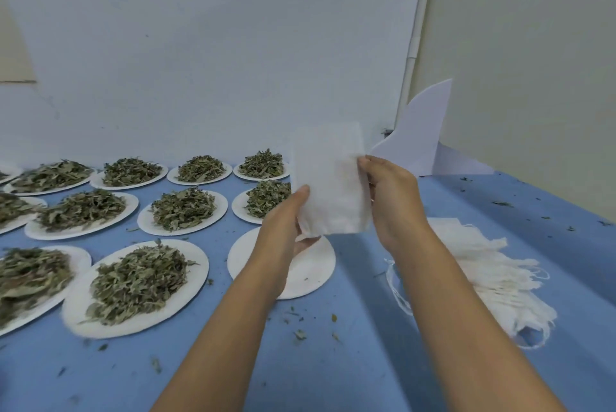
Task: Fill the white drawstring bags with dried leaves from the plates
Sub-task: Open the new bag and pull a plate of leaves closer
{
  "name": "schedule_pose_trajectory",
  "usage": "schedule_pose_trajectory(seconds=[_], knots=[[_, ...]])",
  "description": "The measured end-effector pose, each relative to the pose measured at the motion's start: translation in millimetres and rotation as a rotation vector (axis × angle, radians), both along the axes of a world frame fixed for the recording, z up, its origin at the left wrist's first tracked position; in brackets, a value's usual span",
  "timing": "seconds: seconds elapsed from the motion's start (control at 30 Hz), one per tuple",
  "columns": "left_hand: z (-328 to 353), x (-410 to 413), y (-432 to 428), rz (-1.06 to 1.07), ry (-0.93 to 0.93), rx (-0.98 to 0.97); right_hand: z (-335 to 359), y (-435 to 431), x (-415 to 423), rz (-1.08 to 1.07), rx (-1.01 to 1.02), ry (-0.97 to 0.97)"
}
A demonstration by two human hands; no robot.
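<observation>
A flat white drawstring bag (330, 178) is held upright in the air above the table. My left hand (283, 228) grips its lower left corner, thumb on the front. My right hand (390, 198) pinches its right edge. Below the bag lies a white plate (313, 278) with only crumbs on it. To the left stand several white plates heaped with dried green leaves; the nearest is a large plate (133, 285). A pile of spare white drawstring bags (493, 275) lies on the table to the right, strings trailing.
The table has a blue cover (350, 361) strewn with leaf bits. A curved white sheet (423, 135) leans against the wall at the back right. A pale wall rises right behind the plates.
</observation>
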State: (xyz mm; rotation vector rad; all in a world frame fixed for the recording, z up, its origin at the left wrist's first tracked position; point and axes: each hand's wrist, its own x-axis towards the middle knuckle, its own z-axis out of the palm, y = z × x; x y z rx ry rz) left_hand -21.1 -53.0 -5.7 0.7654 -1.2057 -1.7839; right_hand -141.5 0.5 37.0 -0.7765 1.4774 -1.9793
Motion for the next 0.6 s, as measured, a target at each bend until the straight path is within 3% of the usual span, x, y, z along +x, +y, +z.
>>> schedule_pose_trajectory(seconds=[0.2,0.27,0.37,0.43,0.5,0.6], knots=[[3.6,21.8,-8.8,0.250,-0.067,-0.215,-21.5,-9.2,7.5,-0.071,0.074,0.084],[7.6,28.0,-11.6,0.293,-0.035,-0.214,-32.8,-9.1,2.3,-0.117,0.224,0.293],[11.2,30.6,-14.7,0.306,-0.037,-0.183,-46.4,-7.9,-4.4,0.156,0.763,0.886],[11.7,30.3,-15.4,0.318,-0.056,-0.184,-50.8,-5.1,-3.0,0.284,0.920,0.978],[10.6,30.7,-16.6,0.340,-0.087,-0.208,-49.3,-3.4,-4.3,0.218,0.885,0.949],[8.0,32.0,-19.9,0.396,-0.138,-0.245,-42.3,-2.0,-5.2,0.014,0.595,0.928]])
